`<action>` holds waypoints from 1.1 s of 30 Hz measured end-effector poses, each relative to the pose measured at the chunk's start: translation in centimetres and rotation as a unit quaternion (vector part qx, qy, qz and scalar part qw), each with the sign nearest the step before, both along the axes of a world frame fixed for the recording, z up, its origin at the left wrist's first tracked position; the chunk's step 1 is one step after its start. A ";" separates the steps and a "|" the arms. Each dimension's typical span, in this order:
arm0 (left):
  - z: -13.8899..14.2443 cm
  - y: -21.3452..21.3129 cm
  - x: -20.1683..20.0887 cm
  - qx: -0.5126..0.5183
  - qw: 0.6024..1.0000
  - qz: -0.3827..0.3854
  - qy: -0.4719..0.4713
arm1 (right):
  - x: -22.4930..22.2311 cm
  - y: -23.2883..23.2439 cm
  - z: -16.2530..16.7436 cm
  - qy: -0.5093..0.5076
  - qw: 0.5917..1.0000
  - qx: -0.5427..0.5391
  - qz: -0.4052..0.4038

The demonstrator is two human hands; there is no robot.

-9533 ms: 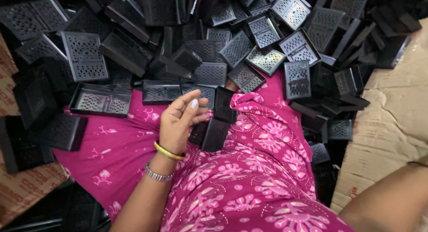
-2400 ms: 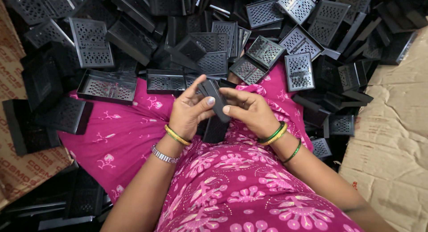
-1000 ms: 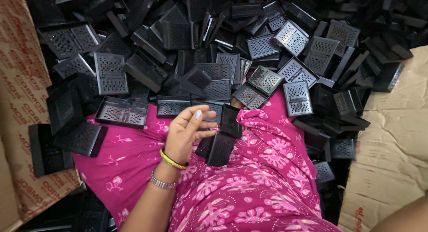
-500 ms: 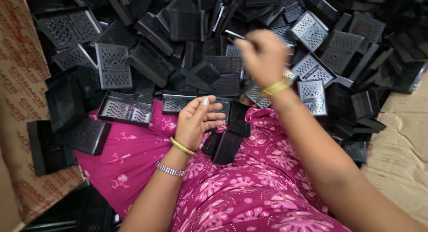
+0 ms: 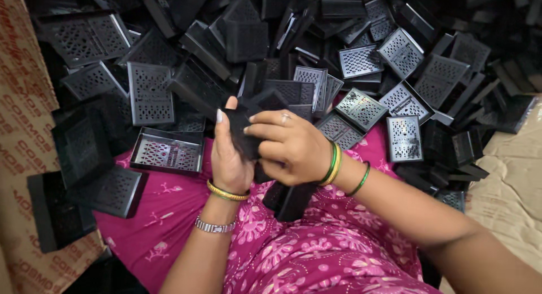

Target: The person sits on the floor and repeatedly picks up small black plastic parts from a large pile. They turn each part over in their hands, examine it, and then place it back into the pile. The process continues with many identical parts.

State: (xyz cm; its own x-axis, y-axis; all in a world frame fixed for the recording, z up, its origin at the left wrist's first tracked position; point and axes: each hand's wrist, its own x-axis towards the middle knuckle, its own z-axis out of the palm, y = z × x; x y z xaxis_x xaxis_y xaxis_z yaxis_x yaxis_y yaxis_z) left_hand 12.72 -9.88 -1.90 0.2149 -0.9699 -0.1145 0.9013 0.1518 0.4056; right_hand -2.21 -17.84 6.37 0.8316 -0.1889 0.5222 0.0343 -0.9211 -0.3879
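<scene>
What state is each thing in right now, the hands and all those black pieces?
Left hand: closed around a black perforated piece.
Right hand: gripping the same piece.
Pile of black pieces: loose, jumbled.
Open tray: lying flat on pink cloth.

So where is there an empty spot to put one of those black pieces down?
Bare pink floral cloth lies left of the left hand, below the open black perforated tray. Tan sheet at right is bare too. Above both hands, the pile of black perforated plastic parts is crowded.
</scene>
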 end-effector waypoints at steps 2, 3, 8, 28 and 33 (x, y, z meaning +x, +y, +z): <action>0.1 -0.1 0.2 0.050 0.998 0.038 -0.025 | 1.0 -1.4 0.6 -0.010 0.997 0.073 0.028; 0.2 0.0 0.5 0.049 0.997 0.038 -0.035 | 1.6 -2.6 1.0 -0.033 0.990 0.136 0.018; 0.5 0.0 1.1 0.045 0.995 0.036 -0.076 | 7.2 -10.1 0.9 -0.008 0.978 -0.063 -0.199; -0.7 1.1 -2.6 0.054 0.989 -0.072 -0.121 | -7.6 3.5 -2.1 -0.047 0.734 0.649 -0.195; -1.4 2.2 -4.5 0.053 0.982 -0.127 -0.126 | -8.6 5.2 -3.3 -0.064 0.725 0.650 -0.218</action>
